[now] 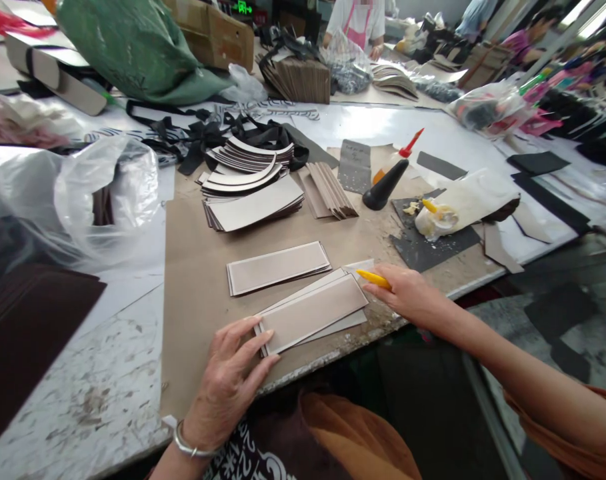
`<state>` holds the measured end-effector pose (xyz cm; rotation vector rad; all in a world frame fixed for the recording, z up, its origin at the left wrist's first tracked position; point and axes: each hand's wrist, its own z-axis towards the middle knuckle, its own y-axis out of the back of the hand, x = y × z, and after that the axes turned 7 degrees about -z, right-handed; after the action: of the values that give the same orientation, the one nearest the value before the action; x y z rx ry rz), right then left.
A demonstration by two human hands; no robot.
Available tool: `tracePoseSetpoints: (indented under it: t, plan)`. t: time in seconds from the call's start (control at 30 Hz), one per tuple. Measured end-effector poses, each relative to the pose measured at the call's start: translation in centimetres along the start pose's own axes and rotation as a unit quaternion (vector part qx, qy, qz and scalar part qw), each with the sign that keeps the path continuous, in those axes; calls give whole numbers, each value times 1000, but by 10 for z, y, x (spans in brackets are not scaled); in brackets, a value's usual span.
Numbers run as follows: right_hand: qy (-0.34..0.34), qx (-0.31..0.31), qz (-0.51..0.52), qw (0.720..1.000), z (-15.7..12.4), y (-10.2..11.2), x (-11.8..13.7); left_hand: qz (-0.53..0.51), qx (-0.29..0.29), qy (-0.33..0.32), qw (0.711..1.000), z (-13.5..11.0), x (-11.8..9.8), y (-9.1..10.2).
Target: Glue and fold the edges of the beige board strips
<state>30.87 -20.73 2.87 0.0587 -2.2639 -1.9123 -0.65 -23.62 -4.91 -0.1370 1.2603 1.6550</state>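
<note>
My left hand [230, 379] lies at the near table edge, fingers spread and pressing the left end of a small stack of grey rectangular card pieces [313, 312]. My right hand [407, 293] is closed round a yellow stick-like tool [373, 279] whose tip rests at the stack's right end. A second stack of the same grey pieces [277, 267] sits just beyond, untouched. Both stacks lie on a brown paper sheet [197, 280].
Further back are piles of curved and straight grey pieces [250, 183], black straps [203, 137], a black cone-tipped glue bottle [385, 187], a glue-smeared white bag [463, 207]. Clear plastic bag [67, 193] left, dark sheets [27, 327] near left. A person in a pink apron [357, 23] works at the far end.
</note>
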Motion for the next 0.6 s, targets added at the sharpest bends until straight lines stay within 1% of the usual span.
tracePoseSetpoints:
  t: [0.1, 0.2, 0.27, 0.37, 0.5, 0.6]
  plan:
    - [-50, 64, 38, 996, 6, -5, 3, 1, -5, -5, 1000, 1, 0, 0]
    - [-70, 90, 67, 991, 12, -6, 7, 2, -7, -8, 1000, 1, 0, 0]
    - [-71, 99, 90, 989, 15, -6, 6, 1, -3, -5, 1000, 0, 0, -1]
    - [-47, 114, 125, 984, 15, -7, 0, 0, -1, -3, 1000, 1, 0, -1]
    - [28, 105, 154, 982, 14, -11, -7, 0, -2, 1, 1000, 2, 0, 0]
    - [57, 110, 155, 980, 15, -14, -11, -1, -2, 9, 1000, 3, -1, 0]
